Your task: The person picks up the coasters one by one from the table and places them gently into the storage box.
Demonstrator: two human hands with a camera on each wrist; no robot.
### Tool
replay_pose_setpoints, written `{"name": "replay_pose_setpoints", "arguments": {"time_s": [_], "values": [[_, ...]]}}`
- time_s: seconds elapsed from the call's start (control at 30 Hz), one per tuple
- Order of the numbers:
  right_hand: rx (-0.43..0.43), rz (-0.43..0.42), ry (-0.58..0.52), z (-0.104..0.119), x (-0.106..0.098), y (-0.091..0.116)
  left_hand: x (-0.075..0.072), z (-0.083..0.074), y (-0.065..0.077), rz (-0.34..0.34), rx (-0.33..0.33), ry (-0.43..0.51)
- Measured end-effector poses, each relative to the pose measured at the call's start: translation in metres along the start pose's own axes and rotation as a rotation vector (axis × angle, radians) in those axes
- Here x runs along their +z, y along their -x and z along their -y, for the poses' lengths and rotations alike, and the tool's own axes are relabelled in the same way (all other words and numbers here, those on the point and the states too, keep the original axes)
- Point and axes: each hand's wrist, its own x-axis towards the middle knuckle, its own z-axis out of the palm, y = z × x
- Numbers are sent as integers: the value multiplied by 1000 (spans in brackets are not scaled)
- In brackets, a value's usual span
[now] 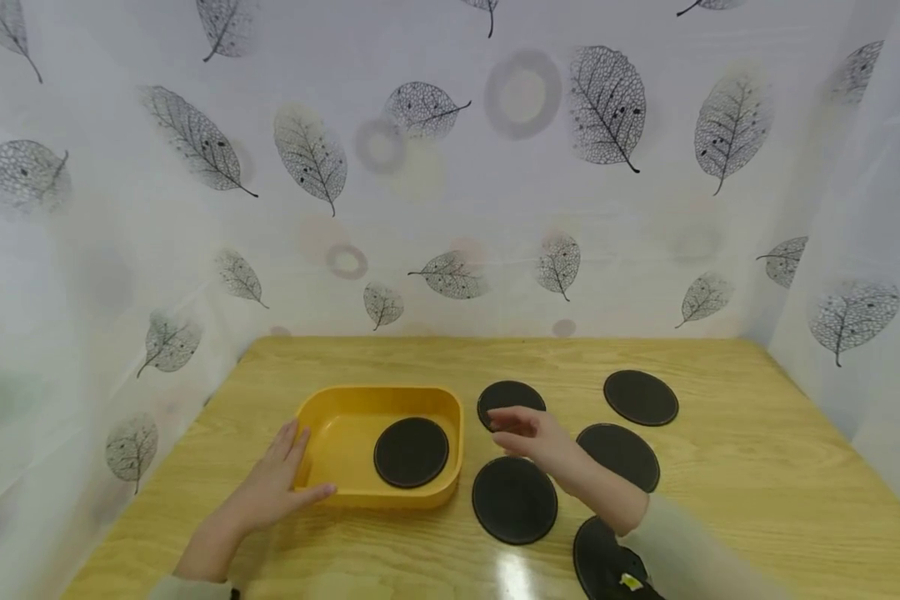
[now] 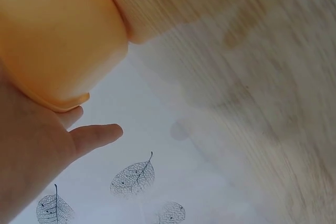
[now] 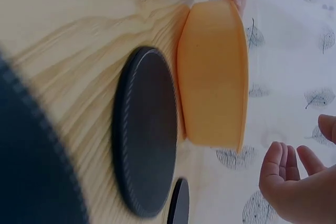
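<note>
A yellow plastic bin [image 1: 378, 500] stands on the table with one round black coaster [image 1: 411, 452] lying in its right half. At the bin's left end my left hand [image 1: 266, 483] rests with spread fingers on the rim, thumb along the front edge. To the right of the bin, my right hand [image 1: 543, 446] hovers above the coasters, fingers loosely bent and nothing between them. Its fingertips overlap the far coaster [image 1: 506, 396] in the head view. Nearer to me lies another coaster [image 1: 515, 504], and its stitched edge shows in the right wrist view.
More coasters lie to the right: one at the back [image 1: 641, 397], one beside my forearm [image 1: 622, 454] and one [image 1: 596, 554] partly under my sleeve. A leaf-print curtain [image 1: 450, 200] surrounds the wooden table [image 1: 757, 467] at its back and sides.
</note>
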Motion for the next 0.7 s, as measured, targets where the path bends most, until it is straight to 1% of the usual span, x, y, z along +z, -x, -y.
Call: {"name": "replay_pose_setpoints", "arguments": {"time_s": [0.1,0.2,0.27,0.33,0.47,0.6,0.7], "values": [[12,-19,64,-1,-16,15,0,0,0,-5,4,-2],[-9,-62,166,-4,-30,29,0,1,-1,-20,10,-18],[-28,-91,232,-5,-39,39,0,1,-2,-34,15,-42],[-42,-124,280,-6,-47,48,-1,2,-4,-50,15,-86],[-57,-169,330,-10,-60,67,-3,3,-11,-73,32,-138],[-79,-200,383,-16,-71,84,-3,6,-19,-61,63,-141],[-121,-223,449,-21,-78,96,-2,9,-24,-40,71,-140]]}}
